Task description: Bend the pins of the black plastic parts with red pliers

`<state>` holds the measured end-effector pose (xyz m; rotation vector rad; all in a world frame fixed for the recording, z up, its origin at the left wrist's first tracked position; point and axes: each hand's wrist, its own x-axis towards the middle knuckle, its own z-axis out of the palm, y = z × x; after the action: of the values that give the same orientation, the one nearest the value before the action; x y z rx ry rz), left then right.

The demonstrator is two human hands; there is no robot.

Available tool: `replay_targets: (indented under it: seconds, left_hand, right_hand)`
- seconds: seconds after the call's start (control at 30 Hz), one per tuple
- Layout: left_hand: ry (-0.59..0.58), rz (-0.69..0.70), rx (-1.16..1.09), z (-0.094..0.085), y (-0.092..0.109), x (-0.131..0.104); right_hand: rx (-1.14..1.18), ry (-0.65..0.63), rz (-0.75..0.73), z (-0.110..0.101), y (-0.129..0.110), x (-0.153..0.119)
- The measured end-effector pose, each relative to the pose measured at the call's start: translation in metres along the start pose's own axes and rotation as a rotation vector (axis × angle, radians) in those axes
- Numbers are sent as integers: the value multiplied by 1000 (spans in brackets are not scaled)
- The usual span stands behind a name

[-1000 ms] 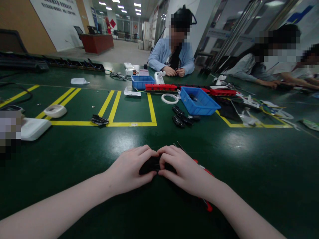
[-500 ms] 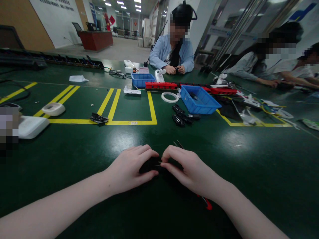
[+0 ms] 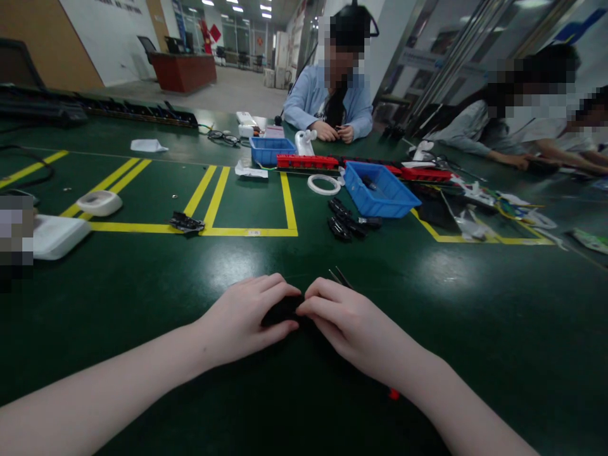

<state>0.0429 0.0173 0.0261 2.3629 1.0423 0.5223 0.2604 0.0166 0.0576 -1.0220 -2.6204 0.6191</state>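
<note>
Near the front of the green table, my left hand (image 3: 251,316) curls its thumb and fingers round a small dark part (image 3: 280,312). Most of that part is hidden in shadow and behind the fingers. My right hand (image 3: 339,313) meets it from the right, fingertips pinched together against the part's right end; what they pinch is too small to make out. Two thin metal prongs (image 3: 338,276) show just beyond my right knuckles, and I cannot tell whether they are held. A bit of a red object (image 3: 394,394) peeks out below my right wrist.
Beyond my hands lie several black parts (image 3: 349,221), a blue bin (image 3: 380,193), a white ring (image 3: 324,184) and a red strip (image 3: 308,162). A black piece (image 3: 187,221) and a tape roll (image 3: 99,202) are to the left. A person (image 3: 329,104) sits opposite; others sit right.
The fingers of my right hand have closed in and shifted slightly left against the dark part. A thin light sliver seen at their tips is now hidden. Less of the red object shows.
</note>
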Motion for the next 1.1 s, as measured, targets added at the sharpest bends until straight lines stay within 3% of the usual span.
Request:
replay_targets:
  seconds: [0.83,1.1]
  left_hand:
    - [-5,-19,-9,-1,3,1]
    - [5,-47,-5,-1,0,0]
  right_hand:
    - [16,55,36,12,5,3]
    - [6,45,-62,9,7,3]
